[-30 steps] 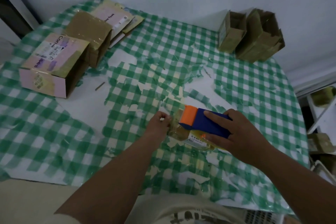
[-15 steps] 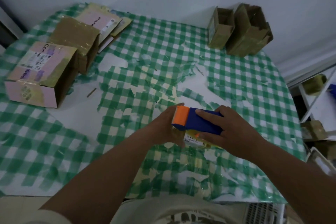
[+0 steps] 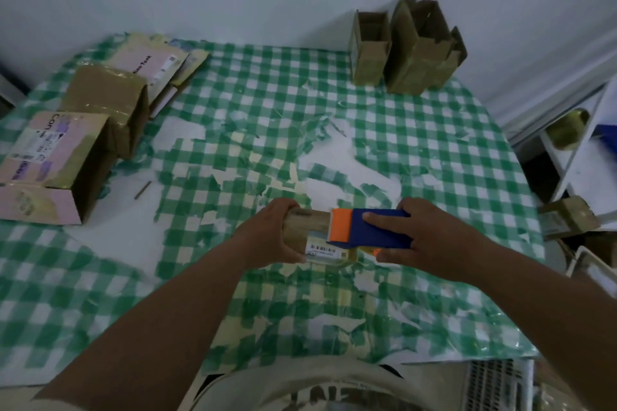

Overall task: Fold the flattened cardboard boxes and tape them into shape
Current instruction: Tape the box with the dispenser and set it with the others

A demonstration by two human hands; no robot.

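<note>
The right hand (image 3: 430, 237) and blue-and-orange plastic tape dispenser (image 3: 367, 228) hide most of the small brown cardboard box (image 3: 307, 227); its barcode label's print is too small to read. The pink-labelled cardboard box (image 3: 43, 170) is cut by the left edge.

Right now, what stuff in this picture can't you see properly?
All in the head view:
- The small box: the left hand and the blue and orange tape dispenser cover most of it.
- The barcode label: too small to read.
- The tape roll: hidden under the dispenser and the right hand.
- The pink box: cut off by the left edge.
- The shelf items: dark and blurred.
</note>
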